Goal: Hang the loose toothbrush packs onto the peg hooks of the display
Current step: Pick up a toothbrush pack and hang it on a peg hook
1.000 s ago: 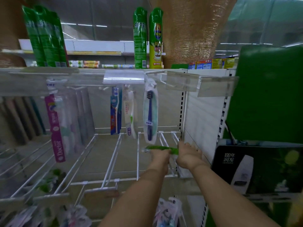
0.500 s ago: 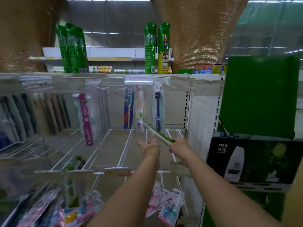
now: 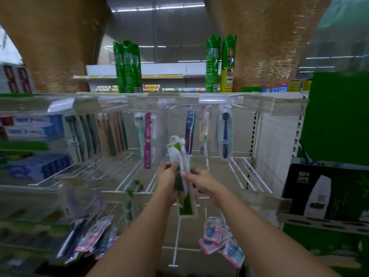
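Observation:
A green-and-white toothbrush pack (image 3: 178,154) stands nearly upright in front of me, its top at the level of the hanging packs. My left hand (image 3: 166,176) grips its left edge and my right hand (image 3: 200,180) pinches its right edge at mid height. Its lower green end (image 3: 186,206) hangs below both hands. Behind it, peg hooks (image 3: 232,105) under the top rail carry hanging packs: a dark blue brush (image 3: 225,134), a white one (image 3: 204,132), a blue one (image 3: 189,130) and a pink pack (image 3: 147,140).
White wire dividers (image 3: 239,172) form the shelf floor below the pegs. More packs hang low at the left (image 3: 89,236) and right (image 3: 221,240). A black box (image 3: 323,192) and a green panel (image 3: 337,116) stand at the right. Green spray cans (image 3: 220,62) stand on top.
The pack went from lying flat on the wire shelf to standing nearly upright, lifted and turned by both hands. The camera view has tilted down and shifted, showing more of the lower packs.

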Demonstrator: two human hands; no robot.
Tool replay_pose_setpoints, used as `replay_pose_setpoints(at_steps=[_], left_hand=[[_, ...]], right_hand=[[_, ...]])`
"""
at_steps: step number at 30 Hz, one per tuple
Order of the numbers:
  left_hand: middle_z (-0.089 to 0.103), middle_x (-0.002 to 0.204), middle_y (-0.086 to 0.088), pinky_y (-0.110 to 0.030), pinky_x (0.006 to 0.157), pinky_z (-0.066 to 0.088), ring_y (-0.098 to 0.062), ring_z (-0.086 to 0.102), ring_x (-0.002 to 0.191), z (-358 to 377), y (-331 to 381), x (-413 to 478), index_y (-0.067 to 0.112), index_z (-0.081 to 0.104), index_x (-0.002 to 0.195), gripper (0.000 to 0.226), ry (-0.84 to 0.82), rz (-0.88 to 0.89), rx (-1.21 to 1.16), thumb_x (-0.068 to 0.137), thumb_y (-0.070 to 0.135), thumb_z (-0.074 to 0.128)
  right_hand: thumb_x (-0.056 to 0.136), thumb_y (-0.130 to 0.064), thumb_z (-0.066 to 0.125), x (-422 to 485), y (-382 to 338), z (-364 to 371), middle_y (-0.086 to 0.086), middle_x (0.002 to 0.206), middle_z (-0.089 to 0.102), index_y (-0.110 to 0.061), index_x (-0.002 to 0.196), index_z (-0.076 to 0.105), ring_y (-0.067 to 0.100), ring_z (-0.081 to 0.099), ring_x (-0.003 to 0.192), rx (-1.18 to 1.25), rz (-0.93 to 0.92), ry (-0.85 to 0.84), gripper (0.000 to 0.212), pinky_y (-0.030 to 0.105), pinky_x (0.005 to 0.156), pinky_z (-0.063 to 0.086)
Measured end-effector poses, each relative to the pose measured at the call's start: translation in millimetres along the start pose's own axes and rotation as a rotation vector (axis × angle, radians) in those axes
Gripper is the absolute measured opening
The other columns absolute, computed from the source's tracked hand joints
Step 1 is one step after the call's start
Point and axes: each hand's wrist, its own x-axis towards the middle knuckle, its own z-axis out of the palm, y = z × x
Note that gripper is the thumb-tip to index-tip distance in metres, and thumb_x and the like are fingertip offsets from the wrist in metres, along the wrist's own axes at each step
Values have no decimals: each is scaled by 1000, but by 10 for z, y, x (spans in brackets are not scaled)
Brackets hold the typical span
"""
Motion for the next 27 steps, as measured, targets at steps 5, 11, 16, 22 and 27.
replay_pose_setpoints(at_steps=[5,11,16,22,27], left_hand=[[63,106,-12,-49,92,49,-29,61,99,-615,92,-207,9,58,109,18,-93,44,232,96,11,46],[63,102,-14,-33,66,52,-26,62,86,-1415,343,-118,11,57,95,6,-106,0,214,93,11,51],[60,93,-9,-24,60,45,-17,55,79,-1847,406,-40,14,60,83,15,-33,13,134,94,8,53],[62,91,-10,-35,76,48,-24,55,86,-2241,132,6,10,62,82,14,-17,-84,111,93,10,54],[61,83,-8,-30,68,43,-23,53,81,-2360,-65,161,12,61,80,16,33,-95,164,94,9,54]], right_hand=[[93,-25,56,163,-180,612,1,100,63,-12,109,58,19,58,95,252,-187,283,21,29,79,48],[94,-13,54,255,-140,1407,0,83,65,-22,80,60,17,62,79,256,-172,368,17,28,65,50],[92,-8,56,249,53,1948,0,82,64,-21,76,60,19,59,85,158,-86,312,21,35,79,49],[92,-7,55,264,369,2281,6,85,67,-18,79,63,21,60,83,138,17,257,19,37,79,50],[92,-5,55,388,582,2400,4,83,66,-19,76,63,20,59,83,142,56,213,22,33,75,48]])
